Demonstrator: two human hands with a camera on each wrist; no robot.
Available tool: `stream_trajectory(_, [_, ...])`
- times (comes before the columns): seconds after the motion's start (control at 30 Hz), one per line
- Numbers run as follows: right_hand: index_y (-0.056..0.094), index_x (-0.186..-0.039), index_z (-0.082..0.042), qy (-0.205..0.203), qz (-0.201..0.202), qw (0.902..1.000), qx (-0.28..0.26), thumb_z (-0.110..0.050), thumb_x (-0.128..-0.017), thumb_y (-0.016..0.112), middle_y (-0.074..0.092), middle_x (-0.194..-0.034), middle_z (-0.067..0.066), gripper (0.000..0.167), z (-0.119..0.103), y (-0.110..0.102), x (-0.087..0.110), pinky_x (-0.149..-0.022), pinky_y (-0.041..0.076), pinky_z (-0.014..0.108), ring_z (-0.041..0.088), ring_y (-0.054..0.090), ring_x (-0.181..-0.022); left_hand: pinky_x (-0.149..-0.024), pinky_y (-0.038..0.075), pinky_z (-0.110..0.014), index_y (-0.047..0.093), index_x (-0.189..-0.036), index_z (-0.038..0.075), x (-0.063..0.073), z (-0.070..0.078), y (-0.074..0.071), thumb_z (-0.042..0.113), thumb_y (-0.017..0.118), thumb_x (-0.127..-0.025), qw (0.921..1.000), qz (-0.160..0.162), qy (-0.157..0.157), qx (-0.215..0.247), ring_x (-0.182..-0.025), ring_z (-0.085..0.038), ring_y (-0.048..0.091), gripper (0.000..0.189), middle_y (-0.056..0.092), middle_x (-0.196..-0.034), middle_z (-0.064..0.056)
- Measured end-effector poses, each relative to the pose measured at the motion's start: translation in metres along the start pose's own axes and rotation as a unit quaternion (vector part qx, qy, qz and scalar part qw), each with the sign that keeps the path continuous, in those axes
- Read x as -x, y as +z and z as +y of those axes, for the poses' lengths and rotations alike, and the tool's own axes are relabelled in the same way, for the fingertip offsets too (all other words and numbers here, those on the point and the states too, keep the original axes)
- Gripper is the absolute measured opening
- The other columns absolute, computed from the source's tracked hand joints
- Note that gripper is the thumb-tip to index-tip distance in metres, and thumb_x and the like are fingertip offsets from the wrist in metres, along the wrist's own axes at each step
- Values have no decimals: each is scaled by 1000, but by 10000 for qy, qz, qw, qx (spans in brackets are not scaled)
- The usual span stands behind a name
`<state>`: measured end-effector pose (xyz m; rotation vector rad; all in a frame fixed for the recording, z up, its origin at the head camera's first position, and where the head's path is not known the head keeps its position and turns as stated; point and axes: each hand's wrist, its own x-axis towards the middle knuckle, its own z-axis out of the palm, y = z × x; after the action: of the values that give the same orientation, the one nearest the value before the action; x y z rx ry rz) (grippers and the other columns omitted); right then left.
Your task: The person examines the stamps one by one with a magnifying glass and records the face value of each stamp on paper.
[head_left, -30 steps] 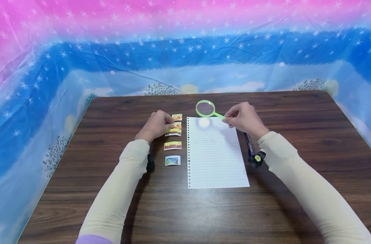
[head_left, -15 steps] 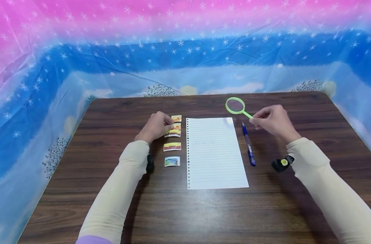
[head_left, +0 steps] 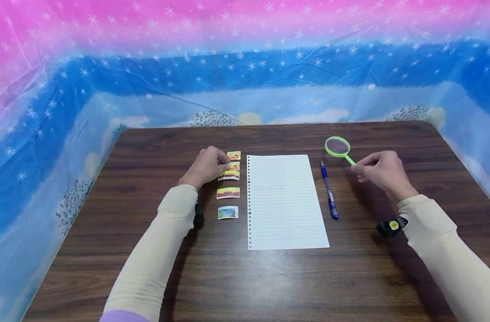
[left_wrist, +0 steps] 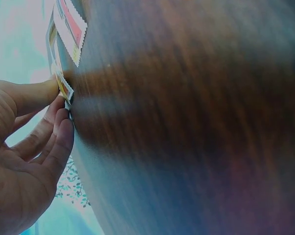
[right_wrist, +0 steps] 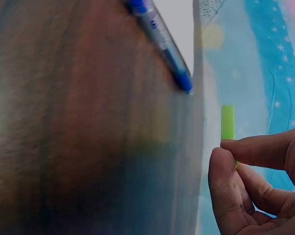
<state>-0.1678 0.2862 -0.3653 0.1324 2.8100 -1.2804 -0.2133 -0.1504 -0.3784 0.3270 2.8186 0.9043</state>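
My left hand point(head_left: 206, 166) pinches the left edge of a yellow-orange postage stamp point(head_left: 234, 166) between thumb and fingers. In the left wrist view the thumb point(left_wrist: 37, 95) lies against that small stamp with its toothed edge. It is one of a column of stamps: an orange one point(head_left: 234, 155) above, a yellow-and-red one point(head_left: 228, 175) just below, partly overlapped, then another yellow-and-red one point(head_left: 228, 192) and a blue-green landscape stamp point(head_left: 227, 212). My right hand point(head_left: 383, 172) pinches the handle end of a green magnifying glass point(head_left: 337, 146), held above the table to the right of the pen.
A lined sheet of paper point(head_left: 287, 214) with faint writing lies right of the stamps. Beside its right edge is a blue pen point(head_left: 329, 190). The dark wooden table point(head_left: 148, 143) ends at a snowflake-patterned cloth point(head_left: 245, 71) hanging behind and at the sides.
My right hand has carried the magnifying glass rightward from above the paper's top edge, past the pen, uncovering the pen. The left hand and the stamps have stayed in place.
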Motion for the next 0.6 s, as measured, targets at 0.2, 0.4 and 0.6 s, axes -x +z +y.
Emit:
stream_trajectory(0.2, [71, -103, 12, 84, -41, 9999, 47, -15, -93, 72, 74, -79, 11, 28, 13, 3, 4, -64, 60, 31, 18, 73, -66, -92, 54, -46, 76, -115, 3, -1, 0, 0, 9, 65, -100, 10000, -23, -70, 34, -105, -27, 63, 19, 69, -115, -14])
stream_trajectory(0.4, [71, -102, 11, 126, -45, 9999, 86, -14, -93, 72, 74, -80, 11, 27, 19, 7, 9, -62, 60, 30, 19, 73, -67, -92, 54, -46, 76, -114, 3, -1, 0, 0, 9, 65, -100, 10000, 2, -33, -14, -104, -27, 63, 19, 70, -114, -14])
stream_trajectory(0.6, [71, -101, 11, 144, -53, 9998, 86, -15, -93, 73, 74, -78, 10, 28, 24, 10, 12, -60, 59, 28, 17, 73, -65, -92, 54, -46, 76, -114, 3, -1, 0, 0, 10, 65, -100, 10000, -20, -68, 10, -105, -27, 64, 19, 70, -114, -13])
